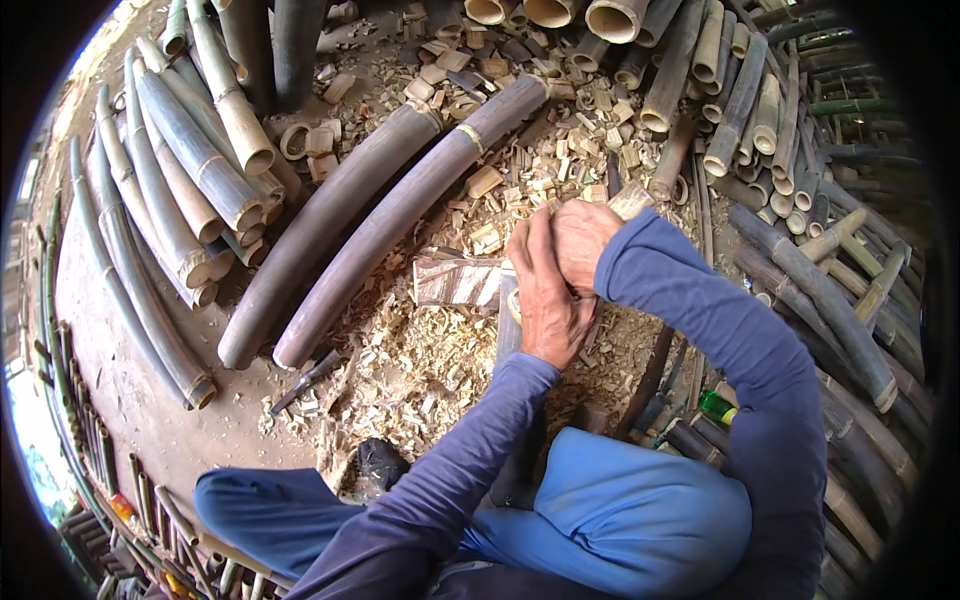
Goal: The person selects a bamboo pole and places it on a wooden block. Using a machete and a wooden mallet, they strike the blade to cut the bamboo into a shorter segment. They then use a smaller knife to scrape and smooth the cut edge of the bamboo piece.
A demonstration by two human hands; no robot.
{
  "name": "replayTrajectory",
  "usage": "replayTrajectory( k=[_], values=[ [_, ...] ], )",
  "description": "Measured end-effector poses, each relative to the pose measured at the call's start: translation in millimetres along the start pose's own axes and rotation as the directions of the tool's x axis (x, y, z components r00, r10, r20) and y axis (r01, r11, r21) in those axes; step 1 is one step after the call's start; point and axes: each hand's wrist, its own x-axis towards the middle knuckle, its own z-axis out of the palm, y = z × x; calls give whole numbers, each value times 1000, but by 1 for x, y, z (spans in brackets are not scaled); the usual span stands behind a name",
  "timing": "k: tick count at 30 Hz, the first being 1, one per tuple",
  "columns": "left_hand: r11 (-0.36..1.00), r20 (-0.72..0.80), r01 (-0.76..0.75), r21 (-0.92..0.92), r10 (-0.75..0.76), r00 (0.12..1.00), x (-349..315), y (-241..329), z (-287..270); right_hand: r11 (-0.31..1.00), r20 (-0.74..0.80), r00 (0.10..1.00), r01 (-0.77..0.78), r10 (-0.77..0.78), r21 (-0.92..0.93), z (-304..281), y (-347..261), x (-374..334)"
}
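My two hands meet in front of me, above the wood chips. My left hand (552, 310) is closed, its fingers pressed up against my right hand (585, 243). The right hand is bent at the wrist and closed as well; the thing in their grasp is mostly covered. A pale wooden end (631, 201) sticks out beyond the right hand's knuckles. Beside the left hand stands a grey bamboo tube (509, 335), running down between my legs. A wood block (458, 282) with a streaked brown and white face lies just left of the hands.
Two long dark bamboo poles (330, 240) lie to the left, near a narrow dark-bladed tool (303, 383). Bamboo stacks (190, 190) fill the left, with more cut tubes (735, 105) at far right. Chips (420, 360) cover the ground. A green bottle (716, 407) lies by my right arm.
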Motion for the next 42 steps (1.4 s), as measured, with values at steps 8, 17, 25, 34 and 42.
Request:
replayTrajectory(
  k=[8, 17, 25, 34, 42],
  values=[
    [997, 431, -6, 81, -30, 902, -46, 15, 5, 874, -117, 990, -16, 84, 485, 100, -31, -70],
    [952, 968, -183, 246, -252, -9, 12, 15, -33, -386, 180, 893, -8, 413, 923, 132, -166, -72],
    [990, 392, 101, -96, -56, 918, -46, 24, -17, 904, 385, 923, -148, -20, 401, 32, -39, -49],
    [963, 965, -241, 122, -58, 256, 2, 2, -70, -504, 94, 746, 347, 660, 791, 85, -206, -28],
    [750, 630, 383, 540, -662, 407, -107, 16, -189, -820, 18, 883, 427, 468, 382, 74, -215, -30]
  ],
)
